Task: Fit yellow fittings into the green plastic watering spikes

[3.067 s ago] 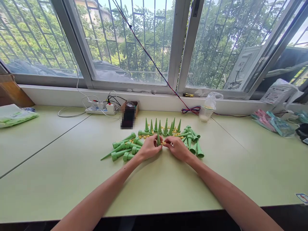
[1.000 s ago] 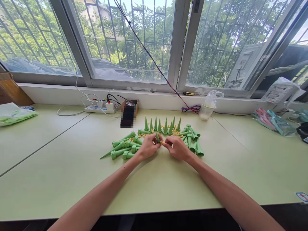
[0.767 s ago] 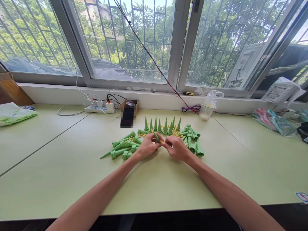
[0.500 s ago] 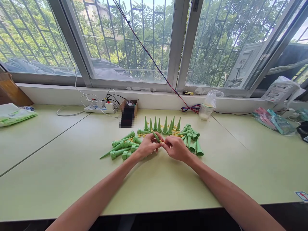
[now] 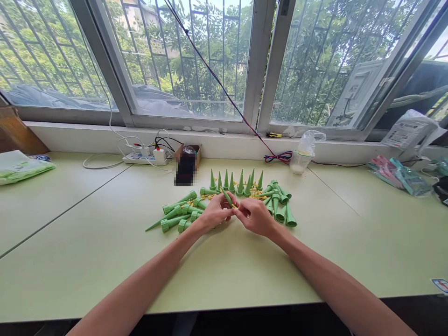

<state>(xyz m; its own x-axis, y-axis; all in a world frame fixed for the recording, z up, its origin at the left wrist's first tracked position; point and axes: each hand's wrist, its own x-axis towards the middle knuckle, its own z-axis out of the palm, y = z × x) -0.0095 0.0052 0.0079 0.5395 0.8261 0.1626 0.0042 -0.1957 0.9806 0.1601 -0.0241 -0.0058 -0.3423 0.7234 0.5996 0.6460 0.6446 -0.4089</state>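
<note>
Between the thumb and fingers of my left hand [image 5: 217, 213] is a green plastic watering spike [image 5: 227, 198], tilted with its tip pointing up and left. My right hand [image 5: 257, 217] pinches a small yellow plastic valve [image 5: 234, 206] against the spike's lower end; the fingers partly cover that joint. Just beyond the hands, several green spikes [image 5: 240, 186] stand upright in a loose row, with small yellow valves [image 5: 257, 192] scattered among them. More spikes with ribbed caps [image 5: 170, 224] lie by my left hand. A heap of green spike bodies [image 5: 276, 200] lies to the right of my right hand.
On the pale green table [image 5: 224, 270], a power strip [image 5: 145, 156] and a small cardboard box [image 5: 198, 156] sit near the window wall. A bagged plastic cup [image 5: 298, 163] and coiled red-blue wire [image 5: 278, 157] stand at the back. Plastic packets [image 5: 399, 175] lie far right.
The held spike has gone from upright to tilted, its tip now up and left. My right hand has moved slightly left, bringing the yellow valve against the spike's lower end.
</note>
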